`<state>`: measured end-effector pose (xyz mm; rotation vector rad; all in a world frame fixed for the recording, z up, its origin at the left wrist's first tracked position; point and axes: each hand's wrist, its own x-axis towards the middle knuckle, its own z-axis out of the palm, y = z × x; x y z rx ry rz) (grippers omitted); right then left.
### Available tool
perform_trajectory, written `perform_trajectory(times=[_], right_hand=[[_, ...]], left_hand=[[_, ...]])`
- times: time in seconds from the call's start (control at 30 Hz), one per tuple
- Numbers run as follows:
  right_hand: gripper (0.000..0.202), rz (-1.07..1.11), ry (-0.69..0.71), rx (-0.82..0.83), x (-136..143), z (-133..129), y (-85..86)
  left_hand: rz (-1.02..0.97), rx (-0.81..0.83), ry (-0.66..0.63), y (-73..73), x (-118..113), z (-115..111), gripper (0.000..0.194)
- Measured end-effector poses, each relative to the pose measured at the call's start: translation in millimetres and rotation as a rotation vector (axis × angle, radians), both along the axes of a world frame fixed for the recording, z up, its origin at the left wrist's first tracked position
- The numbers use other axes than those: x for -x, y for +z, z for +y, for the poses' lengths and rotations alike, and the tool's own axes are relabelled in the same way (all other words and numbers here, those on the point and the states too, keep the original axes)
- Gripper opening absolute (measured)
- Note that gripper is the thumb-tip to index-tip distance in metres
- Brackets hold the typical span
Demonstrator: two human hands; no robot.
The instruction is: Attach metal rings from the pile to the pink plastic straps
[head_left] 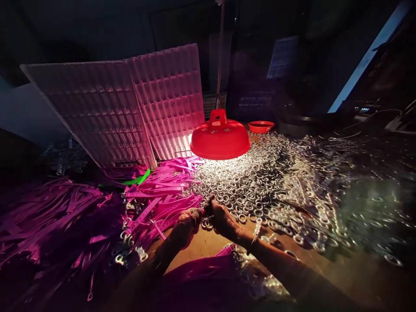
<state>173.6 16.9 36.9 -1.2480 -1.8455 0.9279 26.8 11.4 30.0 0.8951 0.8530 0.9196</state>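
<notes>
My left hand is closed at the centre of the view, its fingers curled around the end of a pink strap that shows between my two hands. Close beside it, my right hand is closed in a pinch near the same strap end; what it holds is too dark and small to name. Pink straps lie in a heap behind and left of my left hand. Beyond my right hand spreads a large pile of shiny metal rings. More pink straps lie below my hands.
A red lamp hangs low over the rings. Two ridged panels lean at the back left, with a green object at their base. A red bowl stands behind the pile. Brown tabletop shows between my arms.
</notes>
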Motion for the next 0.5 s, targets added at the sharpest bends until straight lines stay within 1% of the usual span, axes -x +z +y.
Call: perform_trajectory(times=[0.07, 0.13, 0.23, 0.3, 0.33, 0.4, 0.43, 0.5], right_hand=[[0.005, -0.066, -0.007, -0.004, -0.1, 1.1, 2.4], [0.007, -0.18, -0.013, -0.038, 0.4, 2.3, 3.3], [0.025, -0.414, -0.038, -0.121, 2.3, 3.7, 1.4], [0.033, -0.502, -0.049, -0.153, 3.7, 4.3, -1.3], [0.033, -0.516, -0.051, -0.149, 4.1, 4.7, -2.6], [0.028, -0.495, -0.035, -0.096, 4.1, 5.9, -4.1], [0.023, -0.462, -0.017, -0.038, 3.8, 6.7, -4.1], [0.009, -0.35, 0.059, 0.127, 2.6, 8.8, -2.6]], left_hand=[[0.016, -0.002, -0.007, -0.5, 1.2, 0.9, 0.035], [0.028, 0.017, -0.005, -1.6, 1.8, 3.1, 0.033], [0.03, 0.07, -0.005, -2.4, 2.3, 6.6, 0.029], [0.031, 0.08, -0.008, -1.6, 3.2, 7.0, 0.03], [0.041, 0.064, -0.014, -0.8, 3.9, 6.2, 0.03], [0.075, 0.004, -0.025, 0.9, 5.9, 3.1, 0.031], [0.097, -0.027, -0.03, 1.3, 6.9, 1.1, 0.03], [0.139, -0.034, -0.029, 0.8, 8.5, -2.9, 0.027]])
